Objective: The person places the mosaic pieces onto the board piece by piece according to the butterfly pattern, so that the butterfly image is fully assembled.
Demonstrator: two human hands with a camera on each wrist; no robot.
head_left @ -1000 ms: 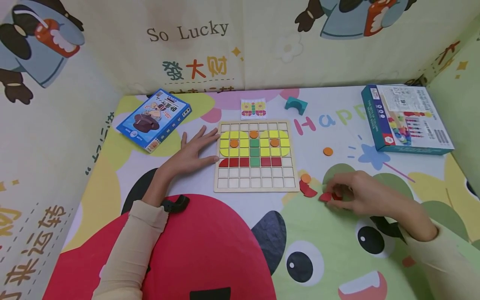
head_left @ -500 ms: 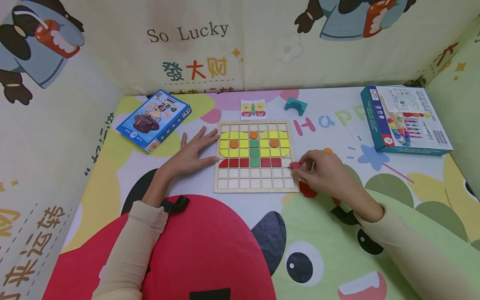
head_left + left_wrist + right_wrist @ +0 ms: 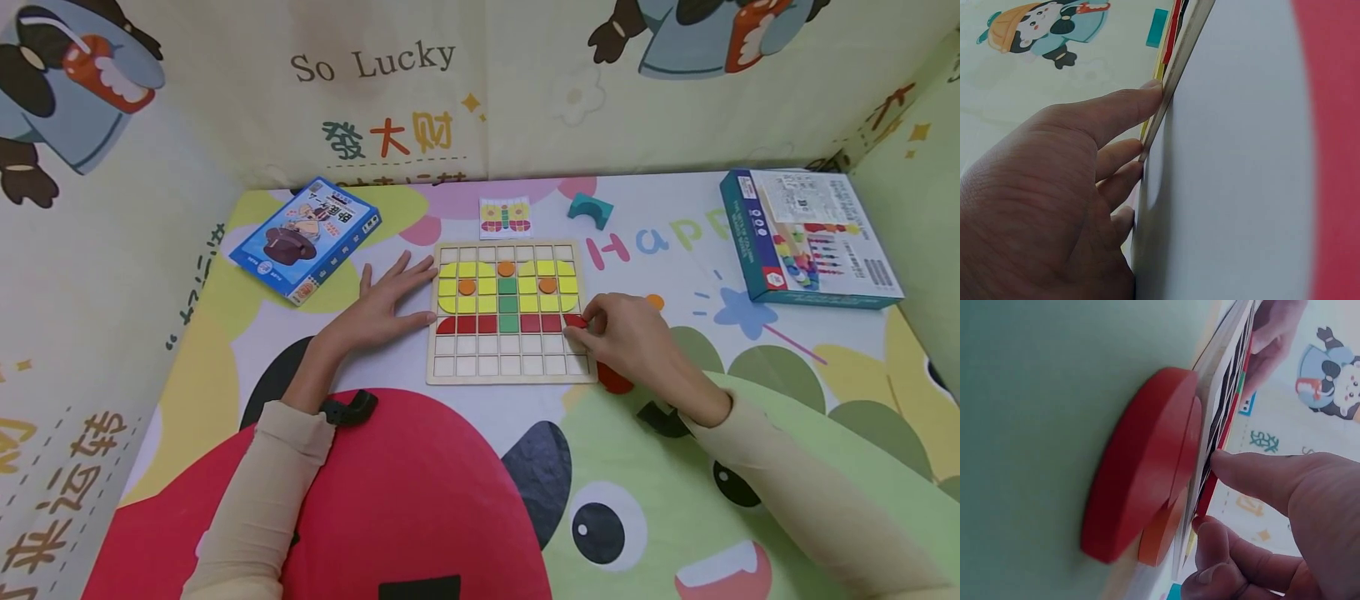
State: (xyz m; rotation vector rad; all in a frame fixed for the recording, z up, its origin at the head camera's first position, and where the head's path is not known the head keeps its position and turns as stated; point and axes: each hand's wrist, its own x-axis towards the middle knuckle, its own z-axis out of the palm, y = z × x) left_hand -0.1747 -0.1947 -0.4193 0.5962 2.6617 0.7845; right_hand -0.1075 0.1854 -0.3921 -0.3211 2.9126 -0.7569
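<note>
A wooden grid board [image 3: 510, 367] lies mid-table, with yellow, green, red and orange pieces forming a butterfly pattern on it. My right hand [image 3: 626, 329] pinches a red piece [image 3: 575, 320] between thumb and fingers at the right end of the red row. In the right wrist view, this red tile [image 3: 1208, 495] sits right at the board's surface. On the other side, my left hand [image 3: 378, 302] touches the board's left edge, fingers spread; the left wrist view shows its thumb and fingertips along the rim. Loose red pieces [image 3: 1141, 462] lie beside the board, partly hidden by my right hand in the head view.
A small butterfly picture card [image 3: 505, 217] is behind the board, near a teal arch block [image 3: 592, 210]. One orange disc [image 3: 656, 302] lies past my right hand, another [image 3: 1160, 537] by the loose red pieces. A blue box [image 3: 306, 237] and a larger box [image 3: 813, 237] flank them.
My right hand has picked up a red piece from the table on the right and carried it left onto the board's red row. The left hand has stayed at the board's edge.
</note>
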